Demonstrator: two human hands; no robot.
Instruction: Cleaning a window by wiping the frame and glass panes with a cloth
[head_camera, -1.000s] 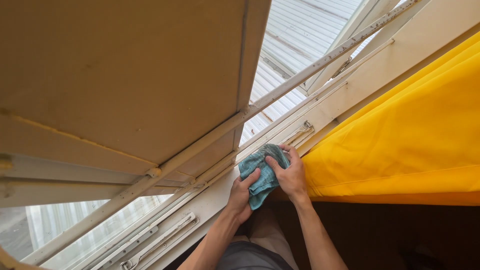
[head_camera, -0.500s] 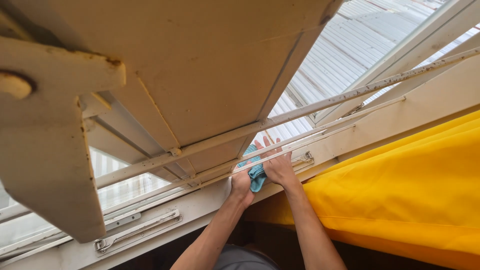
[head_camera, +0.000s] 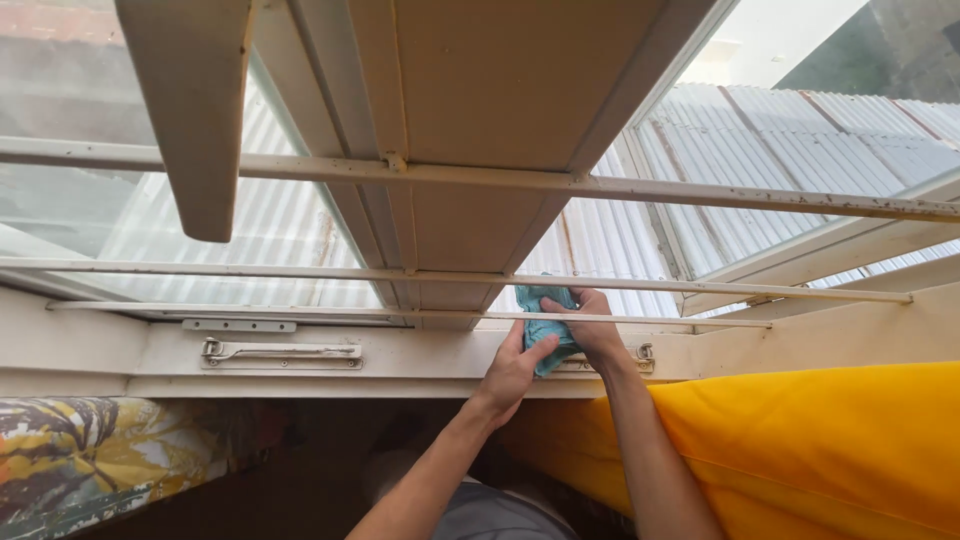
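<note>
Both hands meet on a small teal cloth (head_camera: 545, 330) pressed against the cream window frame (head_camera: 440, 360), just under the lowest of three thin white bars (head_camera: 300, 271) that cross the opening; the left hand (head_camera: 515, 368) lies below and to the left of the cloth, fingers curled up over its lower edge and thumb against it, so it grips the cloth; the right hand (head_camera: 590, 328) sits on the cloth's right side, fingers bent over its top and closed on it. The cloth is bunched between the two palms, partly hidden by the fingers. A metal window stay (head_camera: 282, 352) is fixed flat along the frame well to the left of the hands; a second catch (head_camera: 645, 352) shows just right of the right hand. An open window sash (head_camera: 480, 90) tilts overhead; corrugated roofing (head_camera: 780, 150) lies beyond the glass. A yellow cushion (head_camera: 830, 450) fills the lower right, under the right forearm; a patterned fabric (head_camera: 100, 450) in yellow, white and dark tones lies at lower left.
</note>
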